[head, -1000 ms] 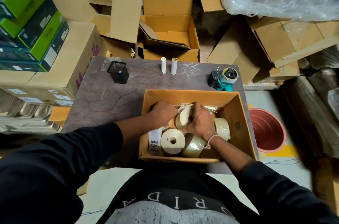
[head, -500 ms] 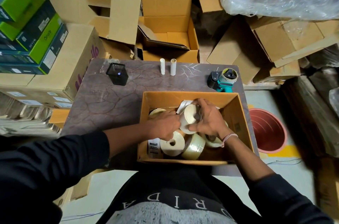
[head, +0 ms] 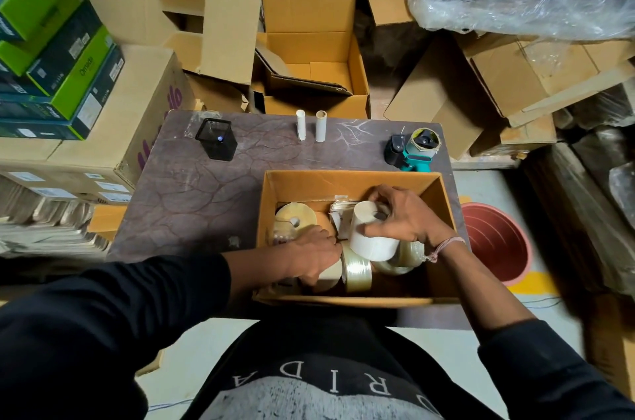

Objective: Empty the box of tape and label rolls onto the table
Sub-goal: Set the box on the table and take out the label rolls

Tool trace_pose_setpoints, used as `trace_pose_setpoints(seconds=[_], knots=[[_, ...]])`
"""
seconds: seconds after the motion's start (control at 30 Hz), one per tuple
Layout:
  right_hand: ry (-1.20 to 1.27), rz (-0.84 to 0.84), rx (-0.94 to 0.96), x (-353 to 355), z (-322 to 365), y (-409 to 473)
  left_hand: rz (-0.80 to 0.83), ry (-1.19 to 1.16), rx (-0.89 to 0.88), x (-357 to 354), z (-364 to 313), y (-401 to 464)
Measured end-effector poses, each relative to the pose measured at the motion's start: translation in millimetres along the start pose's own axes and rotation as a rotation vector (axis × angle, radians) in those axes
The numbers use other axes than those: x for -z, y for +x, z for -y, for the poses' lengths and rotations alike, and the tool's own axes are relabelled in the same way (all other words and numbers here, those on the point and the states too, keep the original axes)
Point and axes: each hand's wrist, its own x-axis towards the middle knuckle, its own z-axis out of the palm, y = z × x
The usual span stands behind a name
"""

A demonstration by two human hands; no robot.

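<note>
An open cardboard box [head: 347,180] stands on the right half of a dark marbled table [head: 192,192]. Inside it lie several rolls: a clear tape roll [head: 358,271], another clear tape roll [head: 400,261] under my right wrist, and a flat yellowish roll [head: 295,218] at the back left. My right hand [head: 403,216] grips a white label roll [head: 372,235], lifted above the others, with a thumb in its core. My left hand [head: 314,256] reaches down at the box's near left and closes on another white roll [head: 328,277], mostly hidden.
On the table's far side stand a black mesh pen cup [head: 216,139], two small white tubes [head: 311,125] and a teal tape dispenser [head: 414,149]. A red bucket [head: 494,240] sits on the floor to the right. Cardboard boxes are piled behind and to the left.
My right hand has raised the white label roll higher and to the right. My left hand has moved down to the near left of the box onto another roll.
</note>
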Motion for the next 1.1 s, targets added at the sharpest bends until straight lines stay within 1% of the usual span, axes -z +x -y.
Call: trace_pose_setpoints(seconds=[0.13, 0.3, 0.43, 0.57, 0.63, 0.73, 0.9, 1.0, 1.1], knots=[[-0.014, 0.007, 0.000, 4, 3, -5, 0.026, -0.067, 0.022, 6, 6, -3], [0.024, 0.006, 0.022, 14, 8, -12, -0.008, -0.174, 0.065, 24, 15, -17], [0.008, -0.042, 0.045, 23, 13, -13, -0.142, -0.289, 0.110, 38, 25, -35], [-0.006, -0.144, 0.093, 35, 19, -17, -0.333, -0.606, 0.212, 46, 37, -67], [-0.014, -0.209, 0.109, 40, 27, -18, -0.386, -0.729, 0.289, 52, 42, -83], [0.020, -0.276, 0.147, 49, 38, -17, -0.463, -0.806, 0.367, 61, 49, -105], [0.135, -0.340, 0.231, 63, 65, -7, -0.678, -0.978, 0.456, 64, 67, -144], [0.191, -0.336, 0.291, 67, 90, 6, -0.770, -0.997, 0.512, 60, 79, -167], [0.196, -0.317, 0.350, 64, 125, 25, -0.829, -0.982, 0.560, 46, 92, -189]])
